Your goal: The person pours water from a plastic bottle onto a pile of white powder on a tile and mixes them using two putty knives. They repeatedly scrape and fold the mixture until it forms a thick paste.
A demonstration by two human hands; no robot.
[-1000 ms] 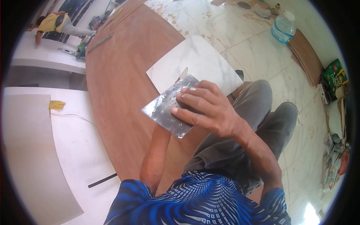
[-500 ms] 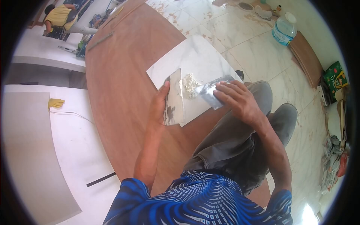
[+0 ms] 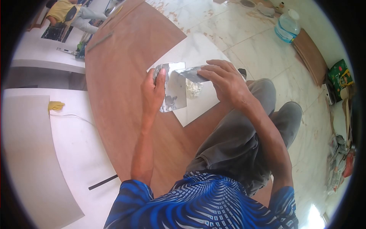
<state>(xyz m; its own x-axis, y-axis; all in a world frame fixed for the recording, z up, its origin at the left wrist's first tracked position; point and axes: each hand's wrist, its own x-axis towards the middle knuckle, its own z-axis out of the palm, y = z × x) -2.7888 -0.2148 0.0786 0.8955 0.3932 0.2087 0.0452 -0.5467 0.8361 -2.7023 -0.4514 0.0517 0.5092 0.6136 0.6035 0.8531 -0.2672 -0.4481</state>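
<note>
My left hand [image 3: 153, 91] grips a flat, putty-smeared metal scraper [image 3: 176, 86] by its left side, thumb on its face. In my right hand [image 3: 230, 84] is a second flat metal scraper [image 3: 193, 73], held tilted, its left end touching or just over the first one's face. Beneath both lies a white marbled tile [image 3: 202, 47], bearing a lump of pale putty [image 3: 193, 90] that the scrapers partly cover. The tile rests on a brown wooden sheet [image 3: 129, 72].
Another person [image 3: 63, 11] in a yellow top is at the upper left. A large water bottle [image 3: 288, 26] and brown boards [image 3: 310, 57] stand along the right wall. At left, a yellow cloth [image 3: 56, 105] and a black strip [image 3: 103, 182] lie on the white surface.
The left scraper has risen and turned its face more toward me. My right hand has moved up and left, bringing its scraper off the putty lump to the left one.
</note>
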